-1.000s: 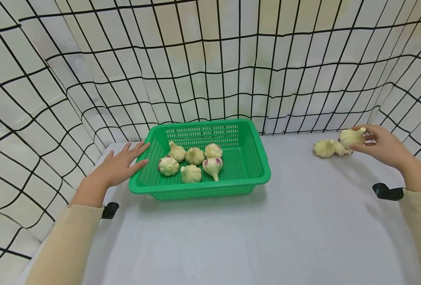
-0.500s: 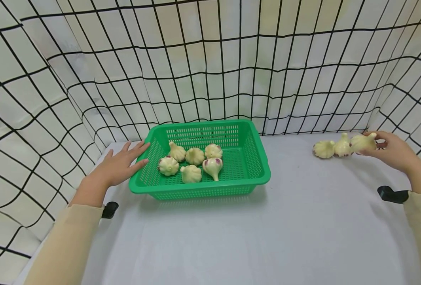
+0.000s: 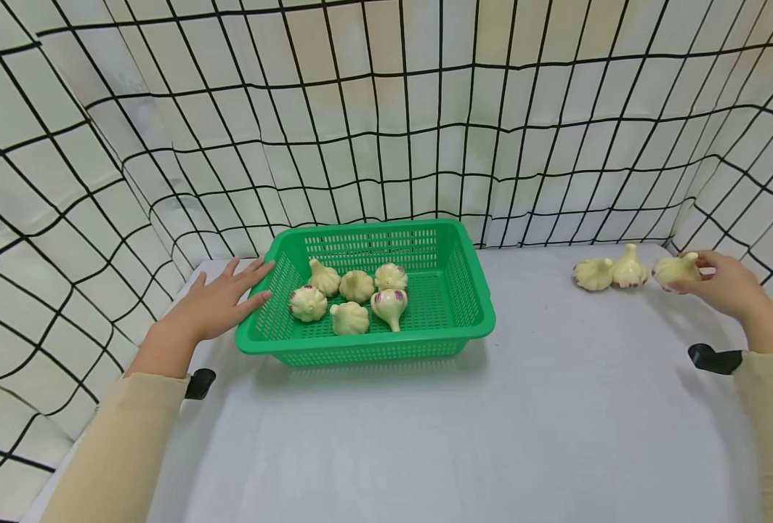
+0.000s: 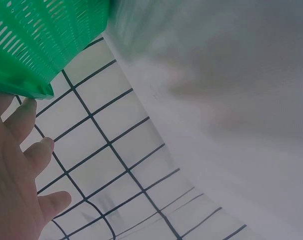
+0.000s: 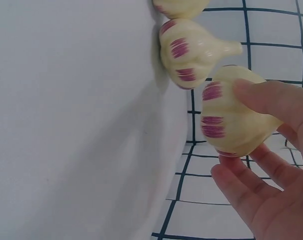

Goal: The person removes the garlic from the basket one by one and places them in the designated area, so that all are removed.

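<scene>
At the far right of the table, my right hand [image 3: 729,287] pinches a garlic bulb [image 3: 676,271] between thumb and fingers. The right wrist view shows this garlic bulb [image 5: 231,115] with purple streaks on its base, slightly off the white surface. Left of it, a garlic bulb [image 3: 630,269] stands with its stem up, and another garlic bulb [image 3: 592,274] touches it. My left hand [image 3: 216,301] lies with straight, spread fingers against the left rim of a green plastic basket [image 3: 367,347]. Several bulbs sit in the basket, among them a purple-streaked garlic bulb [image 3: 389,306].
A black grid net [image 3: 426,152] over white sheeting rises behind the table and at both sides. The white table [image 3: 386,443] stretches in front of the basket and between it and the bulbs on the right.
My right hand has moved the held garlic bulb down and to the right, beside the other two. The middle bulb now shows fully. My left hand and the basket stay in place.
</scene>
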A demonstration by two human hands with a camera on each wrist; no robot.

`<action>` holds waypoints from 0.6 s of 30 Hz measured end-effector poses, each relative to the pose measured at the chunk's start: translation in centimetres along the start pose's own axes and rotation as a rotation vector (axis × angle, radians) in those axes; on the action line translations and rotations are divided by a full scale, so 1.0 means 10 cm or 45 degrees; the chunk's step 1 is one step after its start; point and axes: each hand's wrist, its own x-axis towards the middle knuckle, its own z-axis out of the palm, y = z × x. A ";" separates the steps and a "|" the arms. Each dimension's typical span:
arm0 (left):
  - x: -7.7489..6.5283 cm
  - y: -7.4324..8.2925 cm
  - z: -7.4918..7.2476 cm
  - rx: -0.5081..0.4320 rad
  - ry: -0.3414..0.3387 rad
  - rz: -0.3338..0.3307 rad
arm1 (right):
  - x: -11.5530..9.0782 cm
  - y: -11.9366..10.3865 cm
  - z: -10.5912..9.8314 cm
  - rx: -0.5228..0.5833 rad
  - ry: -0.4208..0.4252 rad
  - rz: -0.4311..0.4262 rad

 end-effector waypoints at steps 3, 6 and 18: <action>-0.01 0.01 -0.01 -0.003 -0.004 -0.001 | 0.02 0.04 0.01 -0.003 -0.007 0.027; -0.01 0.02 -0.01 -0.005 -0.003 0.003 | 0.04 0.08 0.03 -0.001 -0.008 0.059; -0.01 0.01 0.00 0.002 -0.003 -0.003 | 0.08 0.17 0.07 -0.006 -0.028 0.121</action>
